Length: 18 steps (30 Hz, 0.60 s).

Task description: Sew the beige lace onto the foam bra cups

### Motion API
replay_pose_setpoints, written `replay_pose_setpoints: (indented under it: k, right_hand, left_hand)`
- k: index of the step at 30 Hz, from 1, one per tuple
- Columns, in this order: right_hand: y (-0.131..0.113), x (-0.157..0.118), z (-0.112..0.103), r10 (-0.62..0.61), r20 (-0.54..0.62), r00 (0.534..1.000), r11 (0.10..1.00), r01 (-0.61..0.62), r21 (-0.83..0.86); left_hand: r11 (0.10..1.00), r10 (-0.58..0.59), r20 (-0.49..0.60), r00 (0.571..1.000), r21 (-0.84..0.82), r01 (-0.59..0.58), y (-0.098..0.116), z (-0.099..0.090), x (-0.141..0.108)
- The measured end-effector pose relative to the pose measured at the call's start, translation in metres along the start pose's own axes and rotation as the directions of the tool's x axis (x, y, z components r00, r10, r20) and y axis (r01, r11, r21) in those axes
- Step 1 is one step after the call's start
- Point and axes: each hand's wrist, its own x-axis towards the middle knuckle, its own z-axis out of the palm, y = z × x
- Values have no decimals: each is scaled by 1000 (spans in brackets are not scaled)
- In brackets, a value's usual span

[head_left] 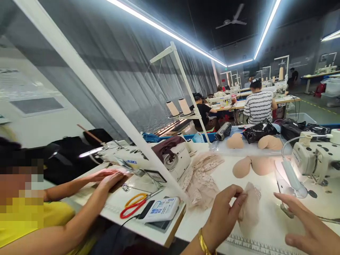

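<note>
Left hand (pixel 224 214): grip narrow, thumb + fingertips pinching top edge of sheer cloth (pixel 250 209); gold bracelet (pixel 204 242) at wrist.
Right hand (pixel 305 223): grip wide, empty, fingers spread, just R of cloth, not touching it.
Sheer cloth: pale beige, thin, btwn the two hands, over white surface (pixel 268 221); contact w/ surface can't be told.
Ruler strip (pixel 255 245): along near edge, below cloth.
Foam cups (pixel 252 167): beige pr., on surface beyond cloth.
Lace garment (pixel 203 179): beige, crumpled, L of cloth.
Sewing machine (pixel 316 156): white, far R, small lamp (pixel 292 179) in front.
Adj. station, L: co-worker's hands (pixel 108 179) at 2nd machine (pixel 132 164); scissors (pixel 133 205), red/yellow handles, nearby.
</note>
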Motion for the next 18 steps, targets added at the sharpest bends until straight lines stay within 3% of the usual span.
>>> replay_pose_setpoints:
  k: [3,5,8,10,15,17,18]
  right_hand:
    - [-33,9,24,114,72,991,914,-133,382]
    - [-47,15,34,200,41,979,825,-191,531]
    - [-53,20,34,299,-20,954,797,-239,555]
    - [-49,19,29,300,-39,953,842,-246,481]
    - [-38,17,22,275,-100,956,921,-232,312]
    - [-37,18,23,254,-138,957,926,-199,322]
    - [-37,19,23,254,-155,955,920,-189,343]
  left_hand:
    - [915,-145,22,989,-379,142,10,20,5]
    - [761,-273,94,958,-588,274,7,35,7]
    - [476,-385,271,882,-760,442,-3,53,5]
    - [387,-372,330,868,-795,468,-6,61,2]
    - [367,-374,280,884,-830,419,-8,72,-5]
    - [428,-374,288,881,-789,440,-12,69,-5]
    - [504,-355,317,880,-728,465,-15,65,-3]
